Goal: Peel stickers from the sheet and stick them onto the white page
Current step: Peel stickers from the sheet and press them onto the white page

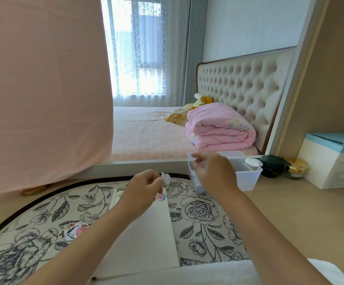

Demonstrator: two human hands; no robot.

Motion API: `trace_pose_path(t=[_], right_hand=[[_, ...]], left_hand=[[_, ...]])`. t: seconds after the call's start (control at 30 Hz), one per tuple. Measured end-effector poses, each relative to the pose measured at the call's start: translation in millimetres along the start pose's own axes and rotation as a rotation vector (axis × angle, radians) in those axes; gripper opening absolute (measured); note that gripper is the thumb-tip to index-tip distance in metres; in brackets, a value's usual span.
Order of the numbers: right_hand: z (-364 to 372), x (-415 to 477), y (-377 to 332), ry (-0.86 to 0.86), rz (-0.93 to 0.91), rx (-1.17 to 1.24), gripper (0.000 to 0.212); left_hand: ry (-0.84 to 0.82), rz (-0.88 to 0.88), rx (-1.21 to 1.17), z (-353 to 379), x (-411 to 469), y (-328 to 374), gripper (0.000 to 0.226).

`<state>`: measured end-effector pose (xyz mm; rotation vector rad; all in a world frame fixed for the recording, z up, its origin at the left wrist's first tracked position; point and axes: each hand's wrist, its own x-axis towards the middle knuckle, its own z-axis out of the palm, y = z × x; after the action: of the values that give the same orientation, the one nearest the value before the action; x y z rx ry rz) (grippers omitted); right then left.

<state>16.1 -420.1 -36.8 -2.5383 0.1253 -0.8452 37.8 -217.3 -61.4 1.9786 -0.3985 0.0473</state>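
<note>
While the left hand (144, 187) is pinching a sticker (165, 178) above the white page (146, 233), the right hand (214, 173) is hovering over the bin (249, 178), fingers bunched, hold unclear.

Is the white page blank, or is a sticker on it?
Not blank: one red-and-blue sticker sits on the white page, at its far right corner.

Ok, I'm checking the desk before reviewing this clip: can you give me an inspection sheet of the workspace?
Surface: floral mat on a wooden desk.
Job's things: white page bearing one sticker; cartoon sticker sheet beside it.
Clutter: white bin, dark jar, gold jar, box.
Grips: left hand pinches a small white piece; right hand over the bin, hold unclear.
Cables: nothing seen.
Surroundings: pink cloth, bed, window.
</note>
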Motion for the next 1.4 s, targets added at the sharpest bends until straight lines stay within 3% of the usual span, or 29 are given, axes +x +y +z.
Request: trace_pose_path(t=[0.17, 0.3, 0.43, 0.57, 0.67, 0.77, 0.93, 1.07, 1.23, 1.4], right_hand=[[6, -19, -47, -0.251, -0.265, 0.142, 0.019], [22, -25, -70, -0.184, -0.379, 0.103, 0.014], [38, -28, -87, -0.126, -0.382, 0.161, 0.004], [50, -29, -110, -0.254, -0.111, 0.527, 0.008], [52, -32, -123, -0.464, 0.158, 0.850, 0.007], [59, -36, -129, -0.579, 0.306, 0.971, 0.009], [73, -39, -133, -0.661, 0.371, 0.979, 0.009], [78, -40, -133, -0.567, 0.374, 0.904, 0.012], [81, -38, -136, -0.382, 0.185, 0.653, 0.021], [77, -33, -133, -0.358, 0.058, 0.551, 0.007]], left_hand=[[0.010, -0.079, -0.148, -17, -7, 3, 0.021], [-0.014, -0.135, -0.185, -37, -13, -4, 0.019], [-0.056, -0.153, -0.306, -59, -21, -14, 0.022], [-0.029, -0.165, -0.428, -82, -28, -28, 0.028], [0.071, -0.104, -0.375, -97, -36, -37, 0.016], [0.089, -0.054, -0.283, -108, -41, -48, 0.013], [0.089, -0.019, -0.242, -109, -39, -62, 0.013], [0.111, 0.034, -0.096, -109, -34, -69, 0.015], [0.101, 0.093, 0.044, -108, -34, -76, 0.014], [0.045, 0.150, 0.171, -111, -38, -73, 0.013]])
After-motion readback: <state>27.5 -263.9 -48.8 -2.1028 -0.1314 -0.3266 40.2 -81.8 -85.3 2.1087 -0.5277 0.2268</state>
